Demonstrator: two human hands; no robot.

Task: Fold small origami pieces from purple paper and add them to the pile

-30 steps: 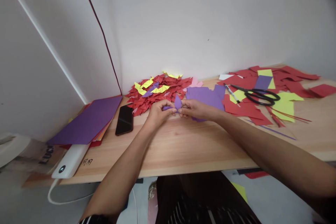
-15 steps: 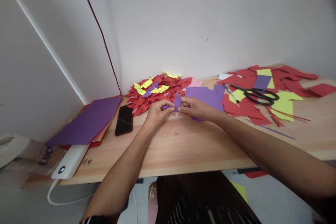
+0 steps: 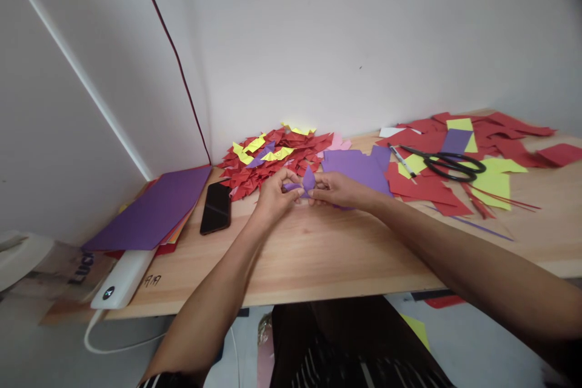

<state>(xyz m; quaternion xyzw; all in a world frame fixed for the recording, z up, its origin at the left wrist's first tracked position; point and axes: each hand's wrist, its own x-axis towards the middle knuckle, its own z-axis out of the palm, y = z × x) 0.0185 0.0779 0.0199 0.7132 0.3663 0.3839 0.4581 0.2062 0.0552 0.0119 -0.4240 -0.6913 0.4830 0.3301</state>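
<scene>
A small folded piece of purple paper (image 3: pixel 308 179) is pinched between both hands above the table, one pointed flap standing up. My left hand (image 3: pixel 278 194) grips its left side with thumb and fingers. On the other side, my right hand (image 3: pixel 335 188) is closed on it, fingertips close to the left ones. Part of the paper is hidden behind the fingers. Just beyond the left hand lies a heap of folded red paper pieces (image 3: pixel 240 179) with some yellow and purple ones on top. Flat purple paper sheets (image 3: pixel 357 167) lie behind the right hand.
Black scissors (image 3: pixel 454 167) and a pen (image 3: pixel 401 160) rest on red and yellow scraps at the right. To the left are a black phone (image 3: pixel 216 207), a stack topped by a purple sheet (image 3: pixel 154 209), and a white power bank (image 3: pixel 122 282) with a cable.
Both hands keep hold of the folded purple paper. Its upright flap stands slightly wider and lower; the hands have barely shifted.
</scene>
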